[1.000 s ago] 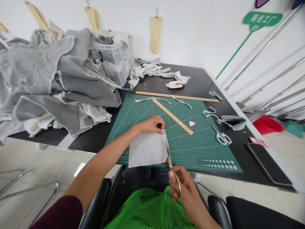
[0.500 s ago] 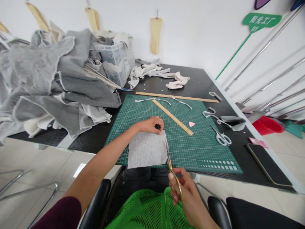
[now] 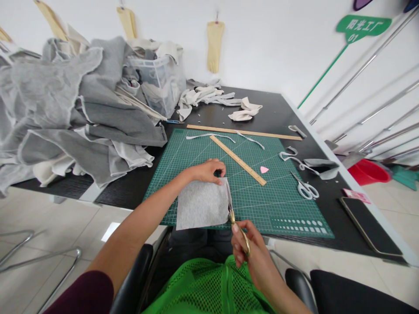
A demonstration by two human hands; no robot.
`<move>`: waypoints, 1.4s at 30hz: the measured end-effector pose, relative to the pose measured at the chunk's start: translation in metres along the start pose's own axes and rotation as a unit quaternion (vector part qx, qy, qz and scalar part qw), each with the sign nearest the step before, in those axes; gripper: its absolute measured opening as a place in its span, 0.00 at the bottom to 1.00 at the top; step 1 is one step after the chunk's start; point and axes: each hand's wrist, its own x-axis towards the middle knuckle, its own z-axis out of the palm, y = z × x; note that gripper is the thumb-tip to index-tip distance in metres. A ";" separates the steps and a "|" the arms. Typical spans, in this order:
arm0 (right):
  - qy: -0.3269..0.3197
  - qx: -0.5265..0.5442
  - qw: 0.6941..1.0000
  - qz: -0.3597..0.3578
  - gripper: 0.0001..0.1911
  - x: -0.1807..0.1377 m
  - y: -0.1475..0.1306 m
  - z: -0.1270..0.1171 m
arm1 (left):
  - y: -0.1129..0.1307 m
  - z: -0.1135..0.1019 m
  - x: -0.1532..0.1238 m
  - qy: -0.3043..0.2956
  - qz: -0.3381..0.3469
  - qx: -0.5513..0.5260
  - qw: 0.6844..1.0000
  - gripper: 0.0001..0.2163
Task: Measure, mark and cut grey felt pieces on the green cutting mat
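Note:
A square piece of grey fabric (image 3: 203, 205) lies on the near part of the green cutting mat (image 3: 258, 205), its front edge reaching the mat's edge. My left hand (image 3: 210, 170) pinches the fabric at its far right corner, thumb and fingers closed. In my right hand (image 3: 250, 246) is a pair of gold-handled scissors (image 3: 242, 239), fingers through the loops. The blades lie along the fabric's right edge, pointing away from me, and a narrow strip shows beside them. How far the blades are apart I cannot tell.
A short wooden ruler (image 3: 238, 159), a long wooden ruler (image 3: 245, 132), pink chalk (image 3: 264, 169) and white-handled scissors (image 3: 307, 190) lie on or by the mat. A phone (image 3: 369, 224) rests at right. Heaped grey cloth (image 3: 108, 109) and a clear bin (image 3: 160, 83) stand left.
My right hand and the scissors have moved slightly away from me along the fabric's right edge. My left hand keeps its hold on the corner. The view has shifted a little.

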 end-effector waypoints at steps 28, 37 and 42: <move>-0.008 0.047 0.999 -0.004 0.18 -0.003 0.000 0.005 | -0.001 0.000 0.000 -0.006 0.001 -0.001 1.000 0.13; -0.007 0.031 0.999 -0.008 0.18 -0.006 0.002 0.003 | 0.000 0.001 0.000 0.000 0.011 0.000 1.000 0.13; 0.000 0.020 1.000 -0.013 0.19 -0.005 0.003 0.006 | 0.001 0.001 0.000 0.000 0.009 -0.013 1.000 0.11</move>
